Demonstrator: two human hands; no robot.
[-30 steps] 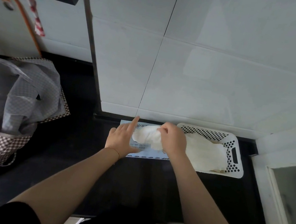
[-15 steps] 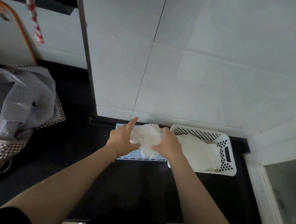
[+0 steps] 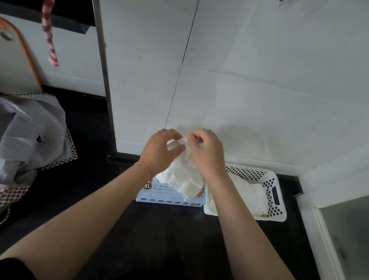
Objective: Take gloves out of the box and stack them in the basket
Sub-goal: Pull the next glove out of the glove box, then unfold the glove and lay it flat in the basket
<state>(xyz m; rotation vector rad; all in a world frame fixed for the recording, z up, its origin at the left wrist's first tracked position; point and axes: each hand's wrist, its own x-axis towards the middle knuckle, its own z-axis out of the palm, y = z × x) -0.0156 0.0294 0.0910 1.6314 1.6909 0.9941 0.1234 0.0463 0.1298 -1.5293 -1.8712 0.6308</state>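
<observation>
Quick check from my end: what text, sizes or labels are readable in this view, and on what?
"XL": round badge at the left of the glove box top.
"XL": small mark at the right end of the box's front strip.
Remaining print and icons on the box: too small and blurred to read.
Nothing else shows readable text.

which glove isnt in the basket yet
The crumpled white glove that the left hand and right hand pinch at its top, hanging above the glove box. The other gloves lie flat inside the white basket.
</observation>
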